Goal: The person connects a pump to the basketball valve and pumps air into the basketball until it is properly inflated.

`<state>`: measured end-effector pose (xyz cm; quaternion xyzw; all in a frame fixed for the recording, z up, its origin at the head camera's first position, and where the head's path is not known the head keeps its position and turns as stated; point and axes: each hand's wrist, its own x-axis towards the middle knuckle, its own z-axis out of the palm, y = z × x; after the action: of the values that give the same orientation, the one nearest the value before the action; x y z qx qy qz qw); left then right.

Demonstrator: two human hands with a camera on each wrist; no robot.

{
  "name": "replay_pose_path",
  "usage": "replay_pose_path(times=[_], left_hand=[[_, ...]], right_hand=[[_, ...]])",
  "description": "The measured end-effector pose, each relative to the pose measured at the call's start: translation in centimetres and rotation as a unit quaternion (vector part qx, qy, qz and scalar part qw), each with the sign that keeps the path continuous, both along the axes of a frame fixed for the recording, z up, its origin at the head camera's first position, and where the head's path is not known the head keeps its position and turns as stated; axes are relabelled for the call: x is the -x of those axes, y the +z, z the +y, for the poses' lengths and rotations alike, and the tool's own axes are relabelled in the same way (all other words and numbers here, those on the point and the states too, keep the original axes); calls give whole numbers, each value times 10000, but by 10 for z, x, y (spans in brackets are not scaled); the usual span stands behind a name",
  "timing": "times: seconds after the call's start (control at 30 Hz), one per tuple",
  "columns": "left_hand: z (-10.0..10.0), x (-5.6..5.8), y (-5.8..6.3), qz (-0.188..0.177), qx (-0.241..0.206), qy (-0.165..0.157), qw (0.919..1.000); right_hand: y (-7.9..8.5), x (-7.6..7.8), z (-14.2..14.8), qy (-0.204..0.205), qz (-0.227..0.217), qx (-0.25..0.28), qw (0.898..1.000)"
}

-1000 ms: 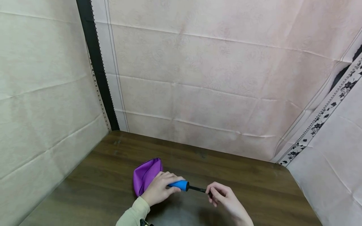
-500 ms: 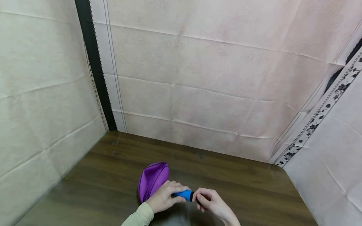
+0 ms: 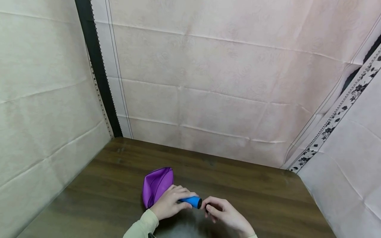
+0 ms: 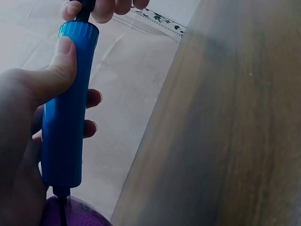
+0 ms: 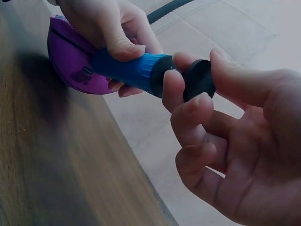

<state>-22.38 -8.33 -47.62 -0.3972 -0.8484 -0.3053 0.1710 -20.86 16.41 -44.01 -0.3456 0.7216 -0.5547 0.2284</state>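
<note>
My left hand [image 3: 171, 202] grips the blue barrel of a hand pump [image 4: 68, 113], thumb along its ribbed end. From the barrel's other end a thin black needle [image 4: 62, 207] runs to a purple, caved-in ball [image 3: 157, 185], a dark seam across it. Where the needle meets the ball is not clearly seen. My right hand [image 3: 226, 213] pinches the pump's round black handle [image 5: 200, 81] between thumb and fingers, close to the barrel's black end cap [image 5: 160, 75]. Most of the plunger rod is out of sight.
A brown wood-grain table [image 3: 262, 188] lies under the hands. Pale creased cloth [image 3: 208, 82] hangs behind it and at both sides, with a black strip [image 3: 101, 69] at the back left corner and a flower-patterned border [image 3: 328, 127] at the right.
My right hand has moved left with the handle, and the long black rod seen a second ago has slid mostly into the barrel. Half a second ago the handle sat slightly closer to the barrel.
</note>
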Motion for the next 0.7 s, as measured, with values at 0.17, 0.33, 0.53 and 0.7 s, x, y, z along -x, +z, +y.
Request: replay_pose_path(times=[0.17, 0.33, 0.53, 0.7], left_hand=[[-1, 1, 0, 42, -17, -46, 10000], [-2, 1, 1, -34, 19, -55, 10000], [-12, 3, 6, -95, 48, 397, 9992], [-19, 4, 9, -322, -39, 701, 9970]], right_hand=[[0, 0, 0, 31, 3, -3, 10000], [0, -1, 2, 61, -30, -96, 9999], [10, -3, 23, 120, 241, 244, 9993], [15, -4, 38, 66, 507, 783, 9956]])
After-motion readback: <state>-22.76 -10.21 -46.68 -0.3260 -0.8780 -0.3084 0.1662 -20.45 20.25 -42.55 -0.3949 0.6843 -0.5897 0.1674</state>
